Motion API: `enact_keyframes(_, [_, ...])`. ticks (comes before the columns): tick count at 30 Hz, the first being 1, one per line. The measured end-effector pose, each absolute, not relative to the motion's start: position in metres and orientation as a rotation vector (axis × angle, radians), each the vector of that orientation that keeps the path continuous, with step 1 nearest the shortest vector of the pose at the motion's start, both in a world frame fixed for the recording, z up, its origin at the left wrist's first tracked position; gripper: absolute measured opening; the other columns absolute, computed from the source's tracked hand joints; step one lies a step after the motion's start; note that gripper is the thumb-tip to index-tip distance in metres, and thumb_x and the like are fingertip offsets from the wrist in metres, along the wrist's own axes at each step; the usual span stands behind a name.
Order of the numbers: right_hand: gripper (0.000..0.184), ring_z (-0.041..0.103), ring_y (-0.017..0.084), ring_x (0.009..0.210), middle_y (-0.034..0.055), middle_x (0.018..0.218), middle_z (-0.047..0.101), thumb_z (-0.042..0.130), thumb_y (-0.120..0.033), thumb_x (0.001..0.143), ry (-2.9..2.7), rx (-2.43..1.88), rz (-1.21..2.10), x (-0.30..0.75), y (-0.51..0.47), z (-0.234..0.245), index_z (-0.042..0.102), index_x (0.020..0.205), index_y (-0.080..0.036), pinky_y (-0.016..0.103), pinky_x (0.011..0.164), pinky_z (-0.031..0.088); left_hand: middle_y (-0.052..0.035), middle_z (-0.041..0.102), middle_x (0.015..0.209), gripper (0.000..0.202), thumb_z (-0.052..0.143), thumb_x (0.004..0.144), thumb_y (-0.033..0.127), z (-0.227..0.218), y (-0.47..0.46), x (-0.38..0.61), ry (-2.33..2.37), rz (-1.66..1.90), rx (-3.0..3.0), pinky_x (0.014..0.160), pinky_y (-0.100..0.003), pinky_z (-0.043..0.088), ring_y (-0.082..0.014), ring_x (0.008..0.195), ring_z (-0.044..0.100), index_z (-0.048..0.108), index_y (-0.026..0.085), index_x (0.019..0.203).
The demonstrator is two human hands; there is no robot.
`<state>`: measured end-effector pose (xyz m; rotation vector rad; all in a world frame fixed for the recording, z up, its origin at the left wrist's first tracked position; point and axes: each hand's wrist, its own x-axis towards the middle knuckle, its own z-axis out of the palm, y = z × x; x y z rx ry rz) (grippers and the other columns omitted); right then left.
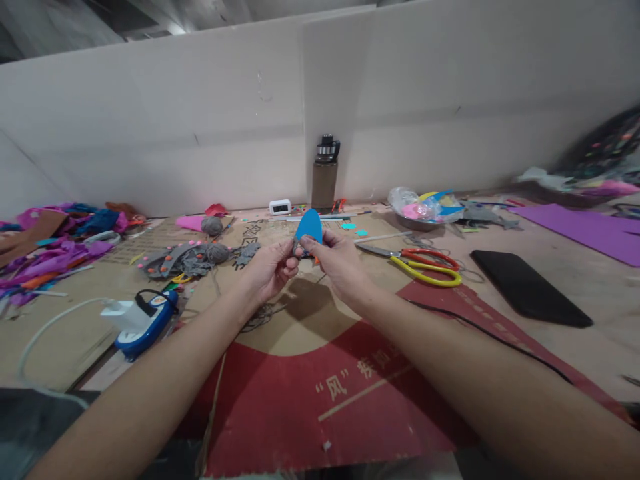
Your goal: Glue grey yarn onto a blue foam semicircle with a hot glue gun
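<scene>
A blue rounded piece (310, 225), thin and flat like foam sheet or felt, stands upright between my hands above the cardboard. My right hand (345, 263) pinches it, the thumb lying across its lower part. At its lower left edge, the fingers of my left hand (275, 267) are closed on it. Something small and grey shows at the left fingertips, too blurred to name. A bit of orange peeks out below the piece. Grey yarn (257, 319) lies loosely on the cardboard under my left wrist.
Red-and-tan cardboard (370, 427) covers the table's front. Scissors (425, 263) and a black phone (530, 287) lie to the right. A blue-white power strip (147, 327), grey knitted pieces (185, 260) and coloured scraps (65, 247) are left. A bottle (325, 180) and a bowl (425, 221) stand behind.
</scene>
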<state>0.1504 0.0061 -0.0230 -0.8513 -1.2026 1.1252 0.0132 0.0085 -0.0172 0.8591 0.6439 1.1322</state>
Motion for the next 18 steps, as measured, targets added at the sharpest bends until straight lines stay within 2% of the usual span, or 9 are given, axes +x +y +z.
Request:
enact_keyframes(6, [0.023,0.054,0.011,0.061,0.0003,0.066,0.061,0.068,-0.038,0.068,-1.213,-0.809,1.106,0.151,0.006,-0.023,0.058,0.070,-0.017,0.027,0.062,0.041,-0.0008,0.059,0.066,0.015,0.065,0.078,0.025,-0.022,0.009,0.018,0.720,1.179,1.046,0.041,-0.013,0.038,-0.0033,0.046,0.049,0.060,0.011,0.078])
enact_keyframes(9, [0.025,0.049,0.010,0.055,-0.0019,0.060,0.057,0.071,-0.038,0.066,-1.244,-0.875,1.065,0.151,0.005,-0.022,0.057,0.068,-0.017,0.025,0.056,0.038,0.0004,0.056,0.062,0.011,0.064,0.077,0.022,-0.024,0.007,0.021,0.698,1.269,1.071,0.048,-0.016,0.042,-0.0061,0.050,0.052,0.058,0.013,0.075])
enact_keyframes(13, [0.024,0.040,0.008,0.051,-0.0037,0.057,0.052,0.070,-0.039,0.066,-1.281,-0.938,0.989,0.152,0.004,-0.020,0.059,0.069,-0.017,0.024,0.049,0.031,-0.0006,0.056,0.062,0.013,0.063,0.077,0.023,-0.024,0.003,0.024,0.641,1.288,1.059,0.051,-0.018,0.042,-0.0072,0.053,0.052,0.058,0.012,0.072])
enact_keyframes(18, [0.024,0.041,0.009,0.054,-0.0019,0.060,0.055,0.070,-0.039,0.067,-1.280,-0.930,0.957,0.154,0.006,-0.021,0.060,0.071,-0.016,0.024,0.050,0.032,-0.0018,0.057,0.064,0.020,0.064,0.078,0.032,-0.023,0.001,0.022,0.599,1.246,1.130,0.050,-0.020,0.039,-0.0083,0.055,0.052,0.060,0.012,0.078])
